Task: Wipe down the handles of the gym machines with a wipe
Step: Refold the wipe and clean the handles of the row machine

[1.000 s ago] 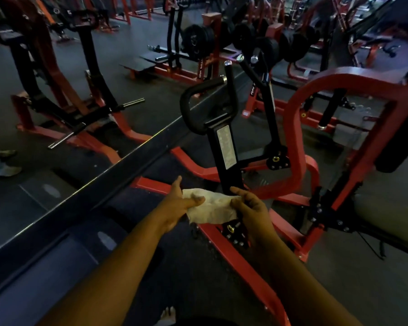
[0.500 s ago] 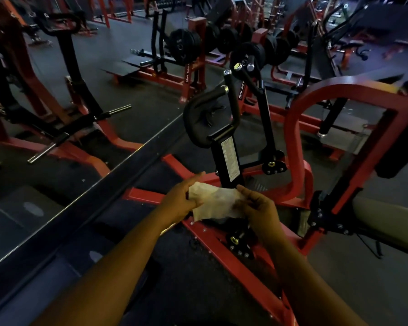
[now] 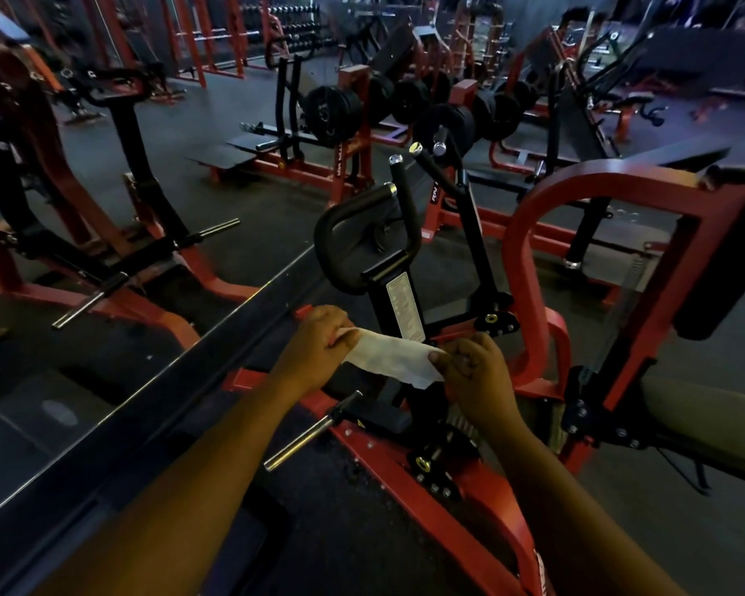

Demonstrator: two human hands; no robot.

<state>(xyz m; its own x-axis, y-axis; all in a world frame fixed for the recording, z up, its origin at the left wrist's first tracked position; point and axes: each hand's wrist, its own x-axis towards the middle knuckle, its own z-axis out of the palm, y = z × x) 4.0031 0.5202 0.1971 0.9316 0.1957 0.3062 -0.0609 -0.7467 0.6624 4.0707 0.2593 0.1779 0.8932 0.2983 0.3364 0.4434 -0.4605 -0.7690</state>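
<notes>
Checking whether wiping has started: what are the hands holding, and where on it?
Both hold the white wipe, stretched between them: the left hand grips its left end, the right hand pinches its right end. It touches no handle.

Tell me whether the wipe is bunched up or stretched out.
Stretched out. The wipe spans as a flat band between the left hand and right hand, each pinching one end.
</notes>
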